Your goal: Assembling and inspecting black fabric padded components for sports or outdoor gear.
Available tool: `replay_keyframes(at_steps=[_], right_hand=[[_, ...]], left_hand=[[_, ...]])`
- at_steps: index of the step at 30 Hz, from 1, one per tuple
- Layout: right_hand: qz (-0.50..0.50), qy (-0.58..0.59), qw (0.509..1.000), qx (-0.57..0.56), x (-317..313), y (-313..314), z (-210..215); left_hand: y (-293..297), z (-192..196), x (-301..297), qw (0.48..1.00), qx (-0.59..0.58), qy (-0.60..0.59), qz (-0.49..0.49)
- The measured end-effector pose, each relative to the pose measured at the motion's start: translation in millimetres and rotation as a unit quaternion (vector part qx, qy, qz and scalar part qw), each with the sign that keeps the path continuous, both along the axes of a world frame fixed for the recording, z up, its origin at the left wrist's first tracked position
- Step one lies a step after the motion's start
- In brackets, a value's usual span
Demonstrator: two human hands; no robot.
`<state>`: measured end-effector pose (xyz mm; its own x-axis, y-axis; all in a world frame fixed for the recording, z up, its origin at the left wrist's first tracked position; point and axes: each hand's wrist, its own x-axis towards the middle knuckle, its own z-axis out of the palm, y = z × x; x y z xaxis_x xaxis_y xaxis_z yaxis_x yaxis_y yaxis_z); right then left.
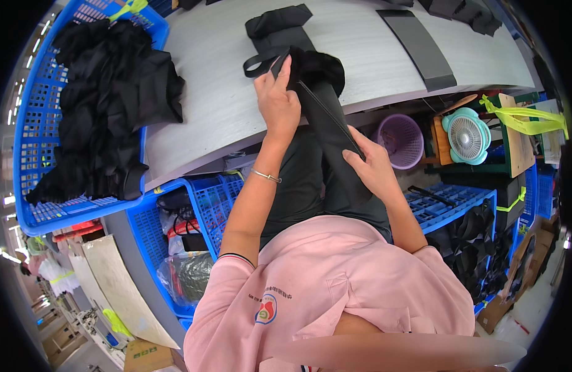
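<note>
A long black fabric piece (326,111) with a stitched edge spans both hands and hangs past the table's front edge over my lap. My left hand (278,102) pinches its upper end near a narrow black loop (255,65). Lower down, my right hand (374,162) grips the right edge between thumb and fingers. A fuzzy black part (323,67) bunches just right of my left fingertips. Behind it, a folded black piece (278,26) lies on the table; whether it joins the held piece I cannot tell.
A blue basket (27,155) heaped with black fabric pieces (109,93) stands left. On the grey table (211,74) lies a flat dark strip (416,48) at right. Below are a purple basket (402,144), a turquoise fan (467,137) and more blue baskets (153,248).
</note>
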<state>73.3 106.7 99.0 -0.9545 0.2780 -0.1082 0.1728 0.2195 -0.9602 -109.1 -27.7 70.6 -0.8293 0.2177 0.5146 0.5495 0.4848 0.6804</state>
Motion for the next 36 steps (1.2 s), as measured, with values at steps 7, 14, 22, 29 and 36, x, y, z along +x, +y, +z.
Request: replay_keyframes(at_steps=[7,14,22,29,36], right_hand=[[0.058,0.036,0.969,0.236,-38,-3,9],[-0.007,0.052,0.998,0.020,-70,-2,-42],[-0.156,0.055,0.891,-0.422,-59,-6,-12],[-0.158,0.093,0.852,-0.490,-51,-13,11],[-0.116,0.157,0.835,-0.515,-47,-11,-4]], left_hand=[[0,30,34,0.985,0.033,0.013,-0.168],[-14,42,89,0.953,0.079,-0.026,-0.292],[-29,25,127,0.985,0.088,-0.046,-0.144],[-6,37,119,0.980,0.180,-0.076,-0.041],[-4,43,121,0.971,0.229,-0.028,-0.069]])
